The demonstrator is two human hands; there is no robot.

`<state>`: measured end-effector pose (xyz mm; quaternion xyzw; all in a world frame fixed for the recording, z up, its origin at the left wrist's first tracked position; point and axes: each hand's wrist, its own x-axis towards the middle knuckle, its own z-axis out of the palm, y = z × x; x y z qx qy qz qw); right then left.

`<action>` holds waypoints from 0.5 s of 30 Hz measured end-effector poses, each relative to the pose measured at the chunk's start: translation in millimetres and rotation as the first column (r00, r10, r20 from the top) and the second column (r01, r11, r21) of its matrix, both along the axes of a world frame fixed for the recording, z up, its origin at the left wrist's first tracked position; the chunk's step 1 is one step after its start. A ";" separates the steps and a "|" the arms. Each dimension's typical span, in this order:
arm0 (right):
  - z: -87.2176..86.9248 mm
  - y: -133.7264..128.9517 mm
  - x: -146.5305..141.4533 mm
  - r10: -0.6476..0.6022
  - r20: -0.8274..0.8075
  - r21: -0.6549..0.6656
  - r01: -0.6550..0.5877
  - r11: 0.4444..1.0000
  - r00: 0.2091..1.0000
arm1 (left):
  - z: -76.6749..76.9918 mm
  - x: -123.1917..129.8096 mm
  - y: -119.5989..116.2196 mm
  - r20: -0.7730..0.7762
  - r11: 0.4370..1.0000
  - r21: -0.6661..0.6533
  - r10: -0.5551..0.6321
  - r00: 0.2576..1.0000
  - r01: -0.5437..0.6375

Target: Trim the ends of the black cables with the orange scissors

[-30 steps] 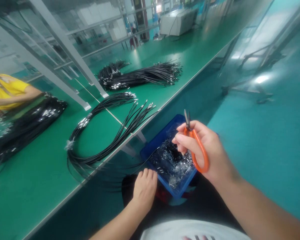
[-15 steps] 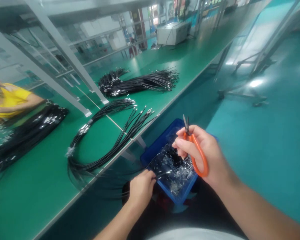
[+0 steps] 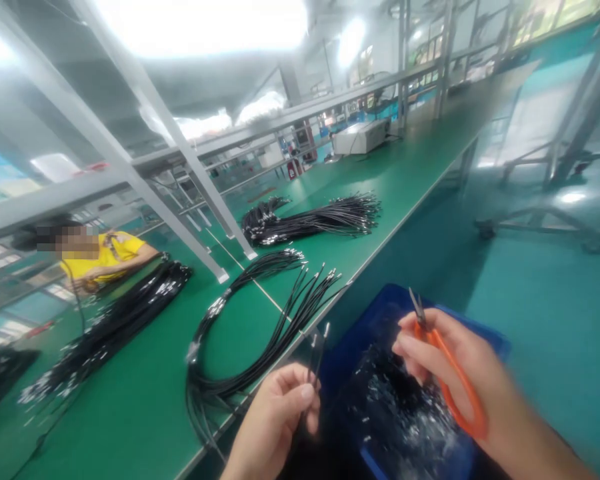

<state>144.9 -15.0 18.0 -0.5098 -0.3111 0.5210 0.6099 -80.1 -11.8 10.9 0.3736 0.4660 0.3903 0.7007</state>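
Scissors in right hand, cable ends pinched in left

Clock from left hand. Left hand point(image 3: 280, 403): thumb and fingers closed on a couple of thin black cables point(image 3: 321, 353), silver tips up, around 1. Right hand point(image 3: 480, 353), around 2–3: wrapped round orange-handled scissors point(image 3: 454, 363), blades slightly parted, pointing up-left, around 11 from that hand. Scissors and pinched cables well apart. Blue bin point(image 3: 353, 340) at 3, below right hand; silvery and dark bits point(image 3: 410, 400) inside, blurred. Green desk point(image 3: 145, 413): C-shaped black cable bundle point(image 3: 201, 333) at 11, another bundle point(image 3: 310, 223) at 12, long bundle point(image 3: 125, 327) at 10. Co-worker in yellow top point(image 3: 125, 247) just beyond the long bundle. White box point(image 3: 363, 137) at 1, far off.
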 end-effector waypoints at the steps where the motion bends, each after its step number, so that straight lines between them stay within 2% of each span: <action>1: -0.8 -1.0 -1.0 0.008 0.002 0.001 -0.008 1.000 1.000 | -0.2 -0.4 0.5 0.021 1.000 0.003 -0.005 1.000 0.005; 6: 1.0 -2.3 -15.3 0.068 -0.011 0.018 -0.067 0.998 0.998 | -0.4 -2.4 1.9 0.080 0.997 0.013 -0.073 0.994 0.072; 11: 11.0 2.4 -33.6 0.157 -0.040 0.126 -0.150 0.980 0.987 | -1.9 -4.5 0.0 0.103 0.980 -0.029 -0.193 0.976 0.197; 15: 10.6 1.7 -39.3 0.216 0.024 0.180 -0.217 0.959 0.976 | 0.8 1.8 -5.1 0.104 0.948 -0.045 -0.310 0.945 0.316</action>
